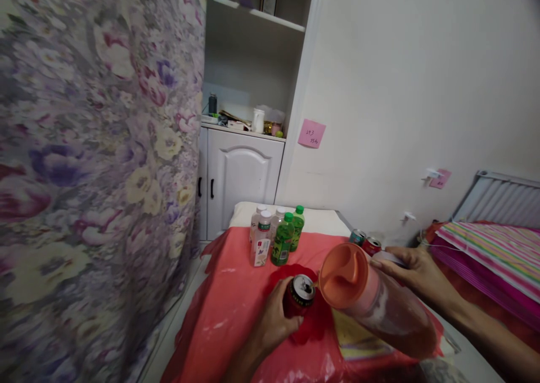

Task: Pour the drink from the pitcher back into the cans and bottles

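My left hand [272, 318] is wrapped around a dark red drink can [300, 297] with an opened silver top. In my right hand [411, 270] is the handle of a large clear pitcher [400, 315] with an orange lid [343, 275]. The pitcher lies tilted to the left, brownish liquid inside it, and a thin stream seems to run from its spout at the can's opening. Beneath the can is a red dish [310, 335] with a wavy rim. Past my hands stand clear bottles [261, 242] with white labels and two green bottles [282, 239].
A red plastic sheet [219, 304] covers the table. Two more cans, one teal [357, 237] and one red [372, 246], stand behind the pitcher. A folded yellow cloth [358, 338] lies under it. A floral curtain [97, 147] hangs at left; a bed [485, 248] is at right.
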A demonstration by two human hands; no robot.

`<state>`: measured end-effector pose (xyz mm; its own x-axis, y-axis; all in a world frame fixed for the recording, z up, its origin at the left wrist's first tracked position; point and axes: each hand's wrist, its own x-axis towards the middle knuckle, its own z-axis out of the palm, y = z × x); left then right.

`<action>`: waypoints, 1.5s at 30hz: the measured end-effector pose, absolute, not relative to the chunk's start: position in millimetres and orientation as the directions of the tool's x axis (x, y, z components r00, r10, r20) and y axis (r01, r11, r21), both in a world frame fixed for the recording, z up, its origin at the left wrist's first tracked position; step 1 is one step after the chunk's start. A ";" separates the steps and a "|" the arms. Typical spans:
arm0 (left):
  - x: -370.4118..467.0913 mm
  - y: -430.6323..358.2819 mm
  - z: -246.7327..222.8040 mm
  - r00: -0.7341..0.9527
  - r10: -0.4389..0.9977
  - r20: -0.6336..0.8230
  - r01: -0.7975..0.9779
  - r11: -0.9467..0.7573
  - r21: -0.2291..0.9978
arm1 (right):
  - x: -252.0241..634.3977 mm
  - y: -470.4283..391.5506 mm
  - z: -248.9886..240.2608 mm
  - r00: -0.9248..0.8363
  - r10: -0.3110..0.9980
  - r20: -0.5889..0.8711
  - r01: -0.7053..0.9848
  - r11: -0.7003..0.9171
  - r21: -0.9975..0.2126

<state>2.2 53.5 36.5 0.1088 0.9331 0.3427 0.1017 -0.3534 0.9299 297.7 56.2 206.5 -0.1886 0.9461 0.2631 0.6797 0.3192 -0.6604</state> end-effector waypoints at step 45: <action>-3.3 45.9 56.8 0.122 0.931 0.345 -0.060 -0.340 0.938 | 289.0 50.6 159.7 -0.054 0.971 0.231 0.403 0.233 -0.885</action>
<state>-3.3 45.9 56.8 0.1223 0.9306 0.3452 -0.0596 -0.3402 0.9384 289.0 50.6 159.7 -0.0544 0.9713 0.2314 0.4033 0.2334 -0.8848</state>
